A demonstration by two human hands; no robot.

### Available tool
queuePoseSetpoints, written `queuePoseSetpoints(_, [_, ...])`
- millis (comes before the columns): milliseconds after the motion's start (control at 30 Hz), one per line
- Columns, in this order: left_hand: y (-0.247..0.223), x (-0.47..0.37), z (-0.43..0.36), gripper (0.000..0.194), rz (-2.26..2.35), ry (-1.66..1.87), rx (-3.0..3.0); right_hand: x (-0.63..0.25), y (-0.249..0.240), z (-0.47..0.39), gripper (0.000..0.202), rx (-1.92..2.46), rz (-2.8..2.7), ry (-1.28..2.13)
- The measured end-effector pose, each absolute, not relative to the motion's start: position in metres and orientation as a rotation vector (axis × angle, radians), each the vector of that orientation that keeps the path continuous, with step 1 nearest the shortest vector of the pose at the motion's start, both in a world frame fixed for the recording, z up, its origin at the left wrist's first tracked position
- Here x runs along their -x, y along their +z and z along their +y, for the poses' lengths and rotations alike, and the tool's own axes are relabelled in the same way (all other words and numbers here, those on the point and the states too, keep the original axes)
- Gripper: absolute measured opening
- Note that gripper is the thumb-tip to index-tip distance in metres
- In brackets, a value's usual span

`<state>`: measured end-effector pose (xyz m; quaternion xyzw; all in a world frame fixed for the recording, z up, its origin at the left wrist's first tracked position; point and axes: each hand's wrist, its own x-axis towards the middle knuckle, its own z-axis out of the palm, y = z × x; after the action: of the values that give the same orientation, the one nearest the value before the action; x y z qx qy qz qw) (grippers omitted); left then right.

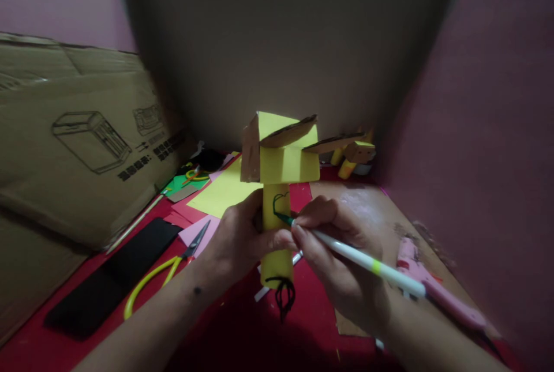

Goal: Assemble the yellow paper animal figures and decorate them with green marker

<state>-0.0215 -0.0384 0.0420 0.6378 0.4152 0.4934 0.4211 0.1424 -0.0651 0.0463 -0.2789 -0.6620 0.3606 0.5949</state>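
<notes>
A yellow paper figure (277,268) is upright in the middle, with a tube body, a box-shaped head and brown cardboard flaps on top. My left hand (236,236) wraps round the tube from the left, its thumb across the front. Pinched in my right hand (333,245) is a white marker (359,256) with a dark green tip, which touches the tube. A curved dark green line shows on the paper just above the tip. A black looped cord or drawn knot (284,297) is at the tube's lower end.
Yellow-handled scissors (173,268) and a black flat object (116,274) lie at left, near coloured paper sheets (220,190). A pink glue gun (441,291) rests on cardboard at right. Behind it stands another small figure (357,156). A large cardboard box (78,187) borders the left.
</notes>
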Motion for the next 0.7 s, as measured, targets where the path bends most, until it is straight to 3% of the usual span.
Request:
queuePoseSetpoints(233, [0.0448,0.0194,-0.0391,0.054,1.051,1.278,-1.582,-0.1472,0.0454,-0.0634,0.013,0.62,-1.572,0.875])
queuePoseSetpoints(433, [0.0437,0.0224,-0.0401,0.043,1.065,1.261,-1.584,-0.1494,0.0465,-0.0611,0.016,0.614,-1.565,0.918])
queuePoseSetpoints(700, [0.0486,0.0222,-0.0418,0.045,1.086,1.229,-1.565,-0.1432,0.0498,-0.0621,0.021,0.589,-1.473,0.816])
